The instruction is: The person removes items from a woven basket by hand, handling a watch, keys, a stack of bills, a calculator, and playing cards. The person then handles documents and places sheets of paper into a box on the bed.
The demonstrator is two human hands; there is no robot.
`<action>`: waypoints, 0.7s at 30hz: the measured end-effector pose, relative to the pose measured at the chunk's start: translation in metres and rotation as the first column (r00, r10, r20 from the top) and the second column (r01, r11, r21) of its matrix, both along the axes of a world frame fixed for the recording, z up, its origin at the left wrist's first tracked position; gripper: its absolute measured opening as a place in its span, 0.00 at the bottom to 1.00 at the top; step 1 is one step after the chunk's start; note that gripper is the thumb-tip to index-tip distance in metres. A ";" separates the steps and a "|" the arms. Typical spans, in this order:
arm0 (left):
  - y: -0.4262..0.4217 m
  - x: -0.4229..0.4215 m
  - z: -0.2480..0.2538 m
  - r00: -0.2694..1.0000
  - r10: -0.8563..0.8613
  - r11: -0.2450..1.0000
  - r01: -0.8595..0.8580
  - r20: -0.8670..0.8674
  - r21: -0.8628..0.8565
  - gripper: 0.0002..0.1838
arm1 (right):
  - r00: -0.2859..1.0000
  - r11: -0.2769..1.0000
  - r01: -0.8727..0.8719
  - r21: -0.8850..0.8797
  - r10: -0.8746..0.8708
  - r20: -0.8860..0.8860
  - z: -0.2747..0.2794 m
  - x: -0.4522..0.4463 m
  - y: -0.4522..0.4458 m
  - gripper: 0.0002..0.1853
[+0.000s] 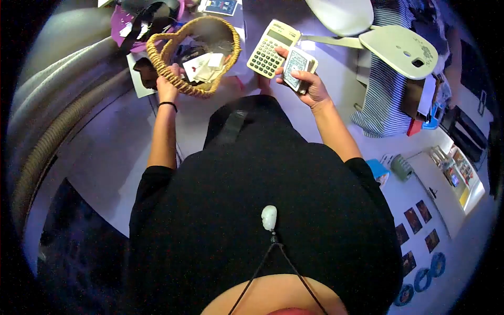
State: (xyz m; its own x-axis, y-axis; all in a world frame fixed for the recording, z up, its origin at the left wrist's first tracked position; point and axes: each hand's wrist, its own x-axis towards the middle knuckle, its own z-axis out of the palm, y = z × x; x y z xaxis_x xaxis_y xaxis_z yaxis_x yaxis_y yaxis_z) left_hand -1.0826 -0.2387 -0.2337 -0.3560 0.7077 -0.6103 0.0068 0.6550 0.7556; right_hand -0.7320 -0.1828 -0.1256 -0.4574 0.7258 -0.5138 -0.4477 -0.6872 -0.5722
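Note:
My left hand point(169, 83) grips the handle side of a woven basket point(235, 48), which holds white cards or papers point(201, 68) and dark items. In my right hand point(311, 88) is a deck of cards with a blue patterned back point(297, 68), pinched between thumb and fingers. Just left of the deck is a cream calculator point(273, 48) with dark keys; the fingers of my right hand reach its edge, and whether they hold it cannot be made out.
A purple basket point(119, 25) with dark items stands at the upper left. At the upper right are a pale chair point(399, 50) and striped cloth point(386, 100). A white cabinet point(438, 184) and blue rings point(422, 279) lie farther right.

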 end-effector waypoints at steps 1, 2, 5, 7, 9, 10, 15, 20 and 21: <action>-0.002 0.001 -0.003 0.997 0.006 0.999 -0.010 0.081 0.041 0.17 | 1.000 1.000 0.000 -0.003 0.000 0.001 0.001 0.002 0.000 0.33; -0.001 0.004 0.002 0.987 0.010 0.996 -0.023 0.159 0.083 0.17 | 1.000 1.000 -0.001 -0.004 0.001 -0.003 0.001 0.003 0.000 0.32; 0.001 0.016 0.012 0.974 0.074 0.989 -0.099 0.216 0.109 0.08 | 0.999 0.999 0.038 -0.004 -0.038 0.011 0.000 0.005 -0.001 0.32; 0.001 0.020 0.016 0.995 0.018 0.990 -0.032 0.100 0.138 0.08 | 1.000 1.000 0.016 0.005 -0.016 0.001 -0.002 0.008 0.000 0.31; 0.001 0.019 0.013 0.993 0.008 0.992 -0.024 0.120 0.128 0.08 | 1.000 0.999 0.031 0.010 -0.031 0.003 0.000 0.006 0.000 0.31; 0.001 0.017 0.012 0.990 0.001 0.993 -0.018 0.139 0.118 0.08 | 1.000 0.999 0.031 0.010 -0.031 0.003 -0.001 0.007 -0.001 0.31; 0.003 0.021 0.015 0.947 0.095 0.978 -0.146 0.307 0.147 0.09 | 0.999 1.000 -0.020 -0.005 0.020 -0.050 -0.006 0.012 0.002 0.31; -0.001 0.017 0.012 0.924 0.152 0.971 -0.205 0.351 0.122 0.16 | 0.999 1.000 0.004 -0.012 -0.004 -0.054 -0.006 0.009 0.002 0.31; -0.001 0.016 0.013 0.942 0.128 0.978 -0.172 0.312 0.119 0.19 | 0.999 1.000 0.008 -0.011 -0.009 -0.054 -0.006 0.008 0.003 0.31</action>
